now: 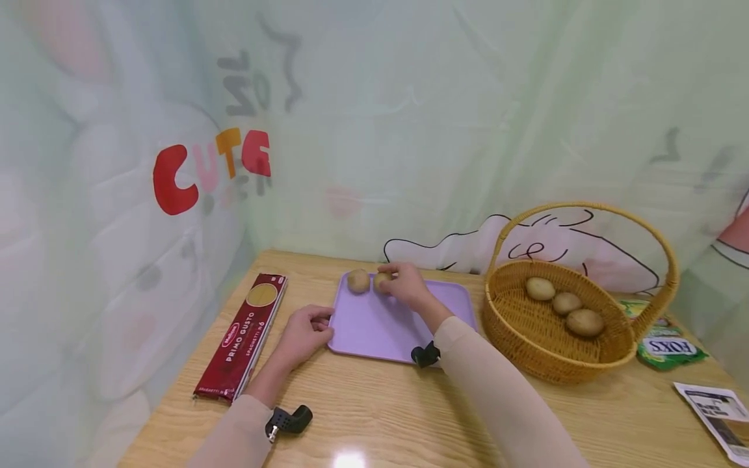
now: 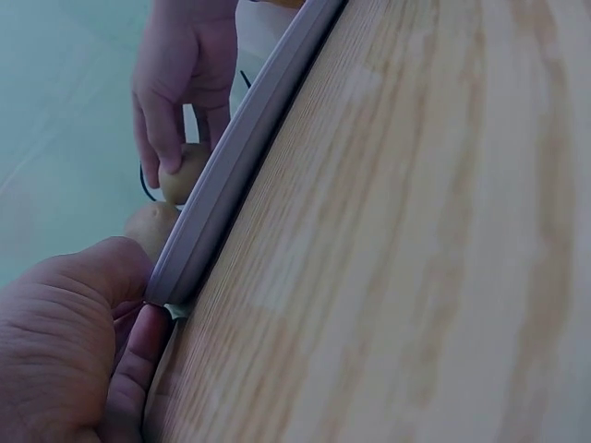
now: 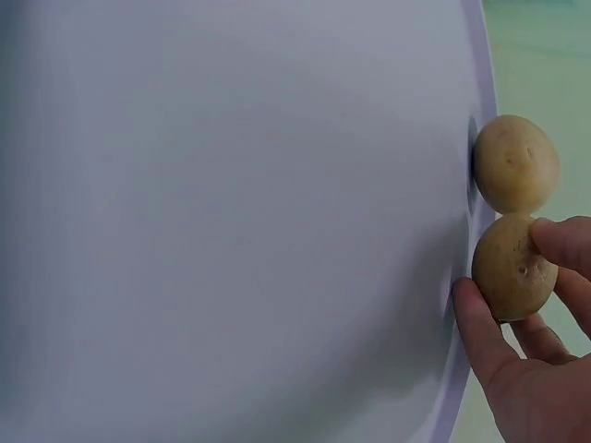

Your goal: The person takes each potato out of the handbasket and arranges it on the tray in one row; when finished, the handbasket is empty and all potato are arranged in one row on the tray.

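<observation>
A purple tray [image 1: 380, 325] lies on the wooden table. At its far left corner sits one potato [image 1: 358, 281]. Just right of it, my right hand [image 1: 405, 286] grips a second potato [image 3: 513, 268] between thumb and fingers, over the tray's far edge. In the right wrist view this potato is right beside the first potato [image 3: 517, 164]. My left hand [image 1: 305, 335] pinches the tray's left rim, the thumb on top and a finger beneath, as the left wrist view shows near the tray's edge [image 2: 217, 175].
On the right stands a wicker basket [image 1: 509, 325] with a tall handle and several potatoes inside. A red spaghetti pack [image 1: 242, 338] lies left of the tray. Behind the basket is a green packet [image 1: 670, 348], and a white-and-brown packet [image 1: 716, 416] lies at the right edge.
</observation>
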`<action>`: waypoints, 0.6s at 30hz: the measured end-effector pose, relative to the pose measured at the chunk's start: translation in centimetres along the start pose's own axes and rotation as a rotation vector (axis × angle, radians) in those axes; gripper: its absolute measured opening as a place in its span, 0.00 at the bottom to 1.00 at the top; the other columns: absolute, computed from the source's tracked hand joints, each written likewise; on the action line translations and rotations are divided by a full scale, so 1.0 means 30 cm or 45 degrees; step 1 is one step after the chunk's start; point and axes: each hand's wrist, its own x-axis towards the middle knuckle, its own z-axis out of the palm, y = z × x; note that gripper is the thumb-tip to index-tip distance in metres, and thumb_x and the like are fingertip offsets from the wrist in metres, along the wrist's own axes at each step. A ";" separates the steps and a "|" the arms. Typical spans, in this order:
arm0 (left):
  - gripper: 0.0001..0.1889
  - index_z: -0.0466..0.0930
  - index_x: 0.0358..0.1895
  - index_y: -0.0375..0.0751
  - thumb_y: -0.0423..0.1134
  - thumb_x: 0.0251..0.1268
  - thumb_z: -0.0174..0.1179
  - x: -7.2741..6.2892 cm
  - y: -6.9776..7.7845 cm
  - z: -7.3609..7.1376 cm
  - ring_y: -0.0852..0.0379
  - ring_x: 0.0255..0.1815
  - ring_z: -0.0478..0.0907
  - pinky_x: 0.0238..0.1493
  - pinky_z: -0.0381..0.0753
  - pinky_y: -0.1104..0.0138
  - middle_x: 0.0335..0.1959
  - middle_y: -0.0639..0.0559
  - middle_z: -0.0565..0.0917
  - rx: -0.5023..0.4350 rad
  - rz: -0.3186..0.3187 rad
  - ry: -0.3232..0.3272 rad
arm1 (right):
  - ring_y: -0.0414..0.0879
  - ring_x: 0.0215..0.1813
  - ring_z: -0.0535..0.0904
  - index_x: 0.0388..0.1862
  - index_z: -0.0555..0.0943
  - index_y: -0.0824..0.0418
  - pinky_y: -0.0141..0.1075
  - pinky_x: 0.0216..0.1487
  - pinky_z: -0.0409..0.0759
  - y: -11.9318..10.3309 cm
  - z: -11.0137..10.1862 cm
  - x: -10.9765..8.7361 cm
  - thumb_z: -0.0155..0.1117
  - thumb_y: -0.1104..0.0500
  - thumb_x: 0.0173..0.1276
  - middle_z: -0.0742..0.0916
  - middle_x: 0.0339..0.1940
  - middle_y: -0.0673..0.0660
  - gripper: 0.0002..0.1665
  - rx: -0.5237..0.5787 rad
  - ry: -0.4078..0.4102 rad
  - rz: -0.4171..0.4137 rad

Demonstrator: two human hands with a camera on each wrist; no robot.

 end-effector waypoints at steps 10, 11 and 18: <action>0.20 0.82 0.53 0.34 0.26 0.53 0.66 0.012 0.012 0.007 0.57 0.37 0.78 0.39 0.81 0.69 0.39 0.49 0.80 0.003 0.004 0.005 | 0.54 0.63 0.71 0.60 0.79 0.64 0.47 0.64 0.68 -0.014 -0.009 0.006 0.66 0.64 0.61 0.80 0.61 0.63 0.26 -0.119 0.001 -0.036; 0.20 0.82 0.53 0.34 0.25 0.53 0.66 0.013 0.011 0.007 0.57 0.37 0.78 0.38 0.81 0.69 0.39 0.48 0.80 0.002 0.007 0.007 | 0.55 0.65 0.70 0.60 0.79 0.65 0.47 0.65 0.67 -0.010 -0.010 0.007 0.66 0.64 0.61 0.79 0.61 0.63 0.26 -0.109 -0.001 -0.048; 0.20 0.82 0.53 0.34 0.27 0.53 0.66 0.007 -0.003 -0.001 0.57 0.37 0.78 0.38 0.81 0.69 0.39 0.49 0.81 0.028 -0.007 0.007 | 0.56 0.64 0.74 0.62 0.78 0.65 0.46 0.61 0.72 0.019 -0.025 -0.007 0.69 0.63 0.61 0.79 0.63 0.62 0.29 0.018 0.000 -0.053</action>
